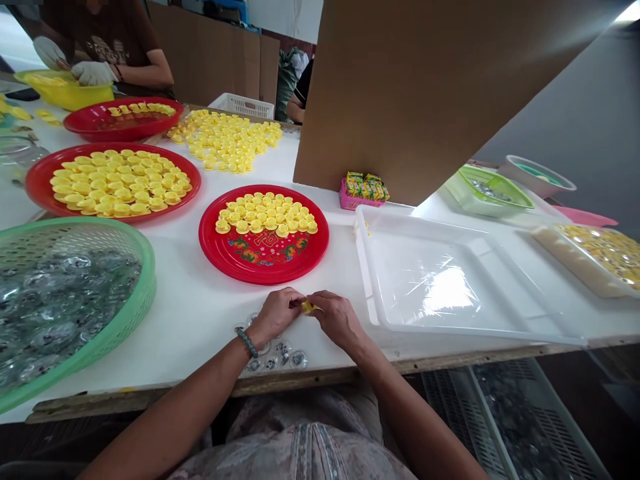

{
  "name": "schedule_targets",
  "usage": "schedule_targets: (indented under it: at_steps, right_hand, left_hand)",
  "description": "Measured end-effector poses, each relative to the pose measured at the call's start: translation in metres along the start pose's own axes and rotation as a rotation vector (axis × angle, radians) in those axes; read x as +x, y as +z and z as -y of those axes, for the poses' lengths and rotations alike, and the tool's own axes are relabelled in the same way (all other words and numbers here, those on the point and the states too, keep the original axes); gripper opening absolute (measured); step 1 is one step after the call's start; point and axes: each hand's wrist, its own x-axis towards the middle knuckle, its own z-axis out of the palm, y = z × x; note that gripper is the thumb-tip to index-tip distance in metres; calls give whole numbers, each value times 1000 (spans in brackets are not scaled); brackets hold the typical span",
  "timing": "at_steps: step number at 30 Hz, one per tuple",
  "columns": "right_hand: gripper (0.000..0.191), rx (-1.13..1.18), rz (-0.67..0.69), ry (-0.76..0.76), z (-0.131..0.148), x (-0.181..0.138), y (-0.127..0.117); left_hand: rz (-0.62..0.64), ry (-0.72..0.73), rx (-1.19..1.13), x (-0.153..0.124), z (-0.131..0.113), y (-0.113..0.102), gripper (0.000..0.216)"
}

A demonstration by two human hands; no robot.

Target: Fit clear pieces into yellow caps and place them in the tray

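Observation:
My left hand (278, 312) and my right hand (338, 319) meet above the front of the white table. Between their fingertips they pinch a small yellow plastic piece (309, 307), partly hidden by the fingers. Several clear round plastic pieces with dark prints (283, 351) lie on the table under and beside my left wrist. Just beyond my hands sits a red plate (260, 264), its far half covered with yellow hat-shaped pieces (270, 212).
At left stands a green basket (150, 267) of clear pieces. Behind it are red plates (195, 175) and loose yellow pieces (233, 143). A white tray (425, 267) lies at right, near a pink basket (353, 200) and cardboard (400, 100). A gloved person (130, 47) works at far left.

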Motion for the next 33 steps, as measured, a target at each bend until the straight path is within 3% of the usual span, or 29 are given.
schedule_targets:
  at_steps: [9,15,21,26,33]
  right_hand:
    - [23,56,148,-40,-6,7,-11]
    - [24,-56,217,-93,-8,10,-12]
    - [24,72,146,-3,-9,7,-6]
    - [18,-17,190,-6,-3,8,-4]
    - [17,47,182,42,-4,10,-7]
  left_hand:
    - [-56,-32,-7,1,1,3,20]
    - [-78,-32,2,2,-2,3,21]
    - [-77,-16,0,2,1,5,25]
    - [-70,-26,21,3,2,5,24]
    - [-31,-136,-87,3,-5,0,15]
